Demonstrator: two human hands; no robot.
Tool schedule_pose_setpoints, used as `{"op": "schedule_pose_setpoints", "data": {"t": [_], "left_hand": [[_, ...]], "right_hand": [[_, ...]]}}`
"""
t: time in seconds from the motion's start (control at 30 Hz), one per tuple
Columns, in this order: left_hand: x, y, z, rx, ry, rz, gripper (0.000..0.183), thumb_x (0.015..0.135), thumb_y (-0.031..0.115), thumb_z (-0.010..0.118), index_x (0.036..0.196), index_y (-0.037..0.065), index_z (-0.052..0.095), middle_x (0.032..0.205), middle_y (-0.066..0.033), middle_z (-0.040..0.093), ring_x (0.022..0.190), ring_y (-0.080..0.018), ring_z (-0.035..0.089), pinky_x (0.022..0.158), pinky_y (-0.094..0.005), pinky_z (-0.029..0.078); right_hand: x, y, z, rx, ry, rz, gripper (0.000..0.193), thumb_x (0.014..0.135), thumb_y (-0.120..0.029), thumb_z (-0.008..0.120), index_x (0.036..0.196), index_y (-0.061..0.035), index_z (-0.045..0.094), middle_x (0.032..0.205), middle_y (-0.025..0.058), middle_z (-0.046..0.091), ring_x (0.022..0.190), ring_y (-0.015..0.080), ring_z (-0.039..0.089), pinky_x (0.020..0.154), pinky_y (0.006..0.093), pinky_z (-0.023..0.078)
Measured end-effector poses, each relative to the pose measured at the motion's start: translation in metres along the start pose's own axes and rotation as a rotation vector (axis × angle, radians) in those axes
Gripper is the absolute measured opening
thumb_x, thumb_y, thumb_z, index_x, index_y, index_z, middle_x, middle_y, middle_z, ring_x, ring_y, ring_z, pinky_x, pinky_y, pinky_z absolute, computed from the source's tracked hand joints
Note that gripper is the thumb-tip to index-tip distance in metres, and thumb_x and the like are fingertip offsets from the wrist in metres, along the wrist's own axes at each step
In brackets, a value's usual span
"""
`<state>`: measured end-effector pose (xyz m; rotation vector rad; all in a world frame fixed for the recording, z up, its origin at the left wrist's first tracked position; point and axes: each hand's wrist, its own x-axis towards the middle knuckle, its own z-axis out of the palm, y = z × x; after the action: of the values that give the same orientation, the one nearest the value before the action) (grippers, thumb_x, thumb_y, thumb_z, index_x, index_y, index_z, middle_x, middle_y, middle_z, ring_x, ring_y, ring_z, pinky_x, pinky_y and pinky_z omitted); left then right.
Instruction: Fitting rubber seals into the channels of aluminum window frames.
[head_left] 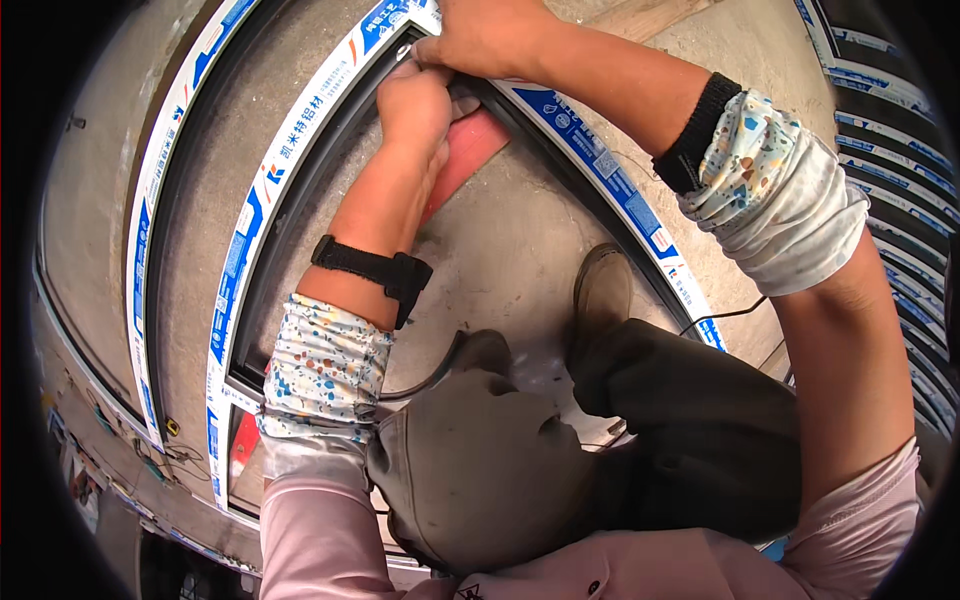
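Note:
A dark metal frame (pixel 253 225), wrapped in blue and white protective film, has a corner at the top of the head view. Both my hands meet at that corner. My left hand (pixel 415 105) is closed, its fingers curled at the inner side of the frame; what they hold is hidden. Over the corner lies my right hand (pixel 487 36), closed round the frame with its thumb next to my left hand. A small shiny round piece (pixel 403 52) shows on the dark inner edge beside my fingertips. Under the left hand a red bar (pixel 474 152) lies below the frame.
Another film-covered frame bar (pixel 143 235) curves along the left. Several wrapped bars (pixel 895 165) are lined up at the far right. My shoe (pixel 603 285) and bent knees are inside the frame, near a thin black cable (pixel 735 314). Another red piece (pixel 243 440) shows lower left.

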<state>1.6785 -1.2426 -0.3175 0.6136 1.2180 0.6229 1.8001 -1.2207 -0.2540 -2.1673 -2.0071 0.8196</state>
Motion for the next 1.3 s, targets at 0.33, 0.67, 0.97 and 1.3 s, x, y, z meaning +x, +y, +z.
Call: {"op": "schedule_pose_setpoints", "data": {"t": [0.33,0.67,0.97,1.3], "left_hand": [[0.009,-0.001,-0.006,0.06,-0.033,-0.085,0.021,0.098,0.006,0.05,0.115,0.001,0.06,0.11,-0.0087,0.067,0.093,-0.0189,0.065,0.082,-0.0324,0.054],[0.011,-0.002,-0.01,0.021,-0.069,-0.084,0.021,0.098,0.004,0.05,0.117,0.0,0.059,0.117,-0.0105,0.065,0.101,-0.0191,0.066,0.089,-0.0317,0.054],[-0.016,-0.017,0.006,0.019,-0.009,-0.238,0.021,0.094,0.007,0.059,0.114,0.003,0.06,0.107,-0.012,0.066,0.088,-0.0235,0.066,0.081,-0.0383,0.059],[-0.015,-0.005,0.005,-0.158,-0.103,-0.198,0.021,0.096,0.0,0.048,0.114,-0.001,0.059,0.108,-0.0124,0.066,0.094,-0.0253,0.067,0.082,-0.0401,0.059]], "right_hand": [[0.027,0.001,0.034,-0.037,0.131,0.006,0.043,0.079,-0.022,0.059,0.108,0.0082,0.052,0.089,0.0289,0.068,0.087,0.0415,0.068,0.079,0.0485,0.053],[0.02,0.011,0.04,-0.101,0.21,-0.155,0.04,0.079,-0.018,0.059,0.106,0.0101,0.049,0.08,0.0257,0.068,0.078,0.0402,0.069,0.069,0.047,0.055],[0.021,0.013,0.042,-0.136,0.203,-0.171,0.046,0.079,-0.016,0.058,0.114,0.0119,0.045,0.089,0.0284,0.067,0.082,0.0401,0.069,0.072,0.0478,0.055],[0.011,0.016,0.041,-0.008,0.146,-0.136,0.048,0.078,-0.014,0.056,0.117,0.0114,0.043,0.089,0.0313,0.066,0.083,0.0449,0.067,0.075,0.0505,0.054]]}}
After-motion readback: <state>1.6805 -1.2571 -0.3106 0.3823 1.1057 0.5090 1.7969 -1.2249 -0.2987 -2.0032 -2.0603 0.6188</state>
